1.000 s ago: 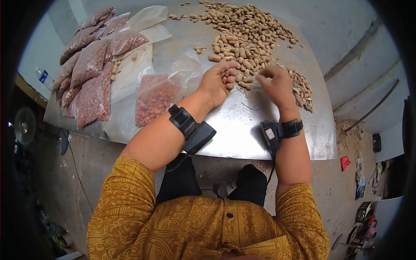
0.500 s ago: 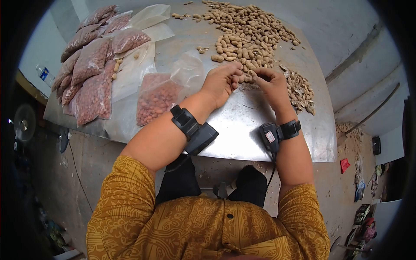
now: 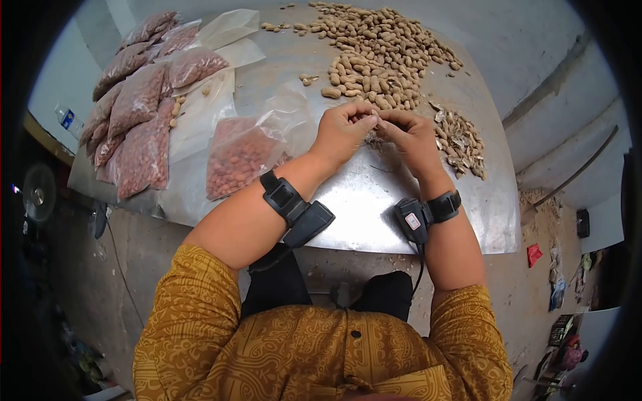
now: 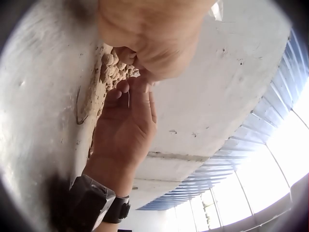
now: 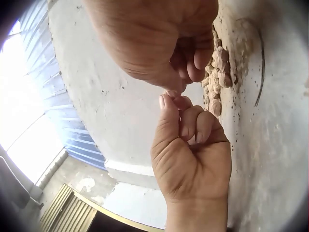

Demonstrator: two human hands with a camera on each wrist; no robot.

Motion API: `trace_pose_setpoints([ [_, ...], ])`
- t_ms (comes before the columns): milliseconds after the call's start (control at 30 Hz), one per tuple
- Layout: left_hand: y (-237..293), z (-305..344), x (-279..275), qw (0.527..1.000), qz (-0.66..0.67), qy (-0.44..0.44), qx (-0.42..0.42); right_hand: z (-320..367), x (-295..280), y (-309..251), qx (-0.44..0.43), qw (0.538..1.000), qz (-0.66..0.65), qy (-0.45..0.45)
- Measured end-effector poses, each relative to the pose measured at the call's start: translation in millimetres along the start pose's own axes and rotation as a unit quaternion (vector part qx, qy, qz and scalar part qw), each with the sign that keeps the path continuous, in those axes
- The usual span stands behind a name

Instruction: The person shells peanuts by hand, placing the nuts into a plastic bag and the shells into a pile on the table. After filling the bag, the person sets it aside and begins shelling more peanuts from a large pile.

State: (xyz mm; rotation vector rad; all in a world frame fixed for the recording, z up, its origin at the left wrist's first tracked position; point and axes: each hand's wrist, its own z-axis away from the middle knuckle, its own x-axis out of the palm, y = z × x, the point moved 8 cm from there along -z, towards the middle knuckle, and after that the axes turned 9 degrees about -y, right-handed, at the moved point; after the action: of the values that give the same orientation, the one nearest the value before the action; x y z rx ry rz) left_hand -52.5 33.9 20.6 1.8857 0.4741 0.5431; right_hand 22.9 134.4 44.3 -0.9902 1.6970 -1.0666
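Over the table, left hand and right hand pinch a mostly hidden piece. The left arm overlaps a nut bag; shells lie right, peanuts just beyond the hands, bags stacked far left.

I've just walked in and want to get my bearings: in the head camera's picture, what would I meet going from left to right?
Fan, water bottle, stacked bags of reddish kernels, partly filled bag, left hand, right hand, pile of shells, red scrap on the floor.
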Motion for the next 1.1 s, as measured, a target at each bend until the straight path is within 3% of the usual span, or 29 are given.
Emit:
trace_pose_setpoints([
  [167, 1.9, 3.5, 4.7, 1.0, 0.018, 0.002, -0.025, -0.3, 5.0, 6.5, 0.026, 0.999, 0.018, -0.011],
  [267, 1.3, 3.6, 3.5, 1.0, -0.006, 0.015, -0.024, -0.5, 7.1, 1.5, 0.016, 0.992, 0.123, 0.002],
  [467, -8.9, 1.3, 0.1, 0.999, -0.019, 0.046, -0.022, 6.0, 10.6, -23.5, -0.087, 0.959, 0.26, 0.072],
  [600, -6.4, 4.7, 1.5, 0.996, 0.018, 0.069, -0.044, 6.3, 11.7, -23.2, -0.097, 0.953, 0.273, 0.088],
  [767, -6.8, 6.3, 0.8, 0.995, 0.04, 0.079, -0.055, 7.5, 12.6, -26.7, -0.105, 0.955, 0.259, 0.095],
  [867, -8.5, 6.1, 2.1, 0.992, 0.081, 0.078, -0.055, 4.2, 9.6, -11.1, -0.062, 0.978, 0.185, 0.079],
  [967, -7.6, 6.3, 5.7, 0.988, 0.128, 0.071, -0.054, 3.4, 9.6, 5.3, 0.022, 0.998, 0.026, 0.057],
  [1100, -7.0, 7.3, 7.5, 0.984, 0.157, 0.071, -0.054, 2.2, 11.0, 14.2, 0.041, 0.993, -0.086, 0.069],
])
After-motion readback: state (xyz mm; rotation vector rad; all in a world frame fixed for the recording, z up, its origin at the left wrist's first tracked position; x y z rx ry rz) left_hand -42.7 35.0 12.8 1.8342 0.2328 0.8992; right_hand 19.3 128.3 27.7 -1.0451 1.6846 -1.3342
